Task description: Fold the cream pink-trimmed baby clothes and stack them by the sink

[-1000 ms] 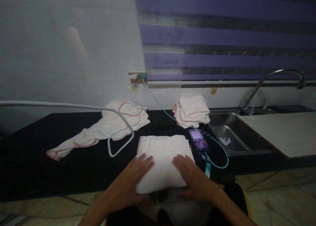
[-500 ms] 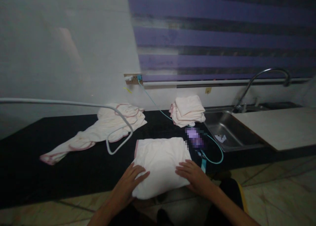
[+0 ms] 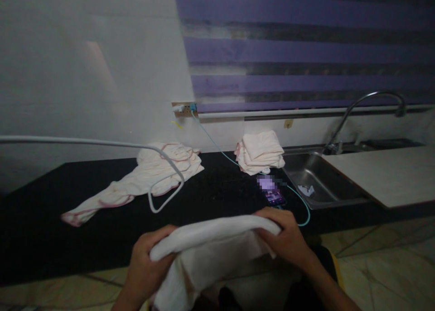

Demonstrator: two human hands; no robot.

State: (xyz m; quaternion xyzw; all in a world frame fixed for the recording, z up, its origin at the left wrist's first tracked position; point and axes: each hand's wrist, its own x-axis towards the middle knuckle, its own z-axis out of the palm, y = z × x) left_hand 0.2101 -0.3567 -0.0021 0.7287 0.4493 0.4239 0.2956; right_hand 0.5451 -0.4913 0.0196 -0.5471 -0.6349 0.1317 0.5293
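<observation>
Folded cream cloth (image 3: 210,247) lifted clear of the black tabletop (image 3: 50,229), at its near edge, held between both hands. Left hand (image 3: 144,268) closed around the left end, fingers wrapped under the fold; right hand (image 3: 288,238) closed over the right end, thumb and fingers pinching the top layers. Middle of the cloth sagging and its lower layers hanging toward the lap: soft, limp, light, no stiffness of its own, likely to unfold if gripped by one layer only. Best hold judged to be at the two ends through all layers at once, as here, or flat underneath for support. Not fragile, not slippery by the look of the weave.

Elsewhere on the tabletop: unfolded garment with pink trim (image 3: 146,175) under a loop of grey hose (image 3: 166,184), stack of folded cloths (image 3: 260,152) near the wall, phone (image 3: 272,191) on a turquoise cable (image 3: 302,207), sink (image 3: 319,184) with tap (image 3: 367,107). No brand, label or legible writing visible; phone screen blurred.
</observation>
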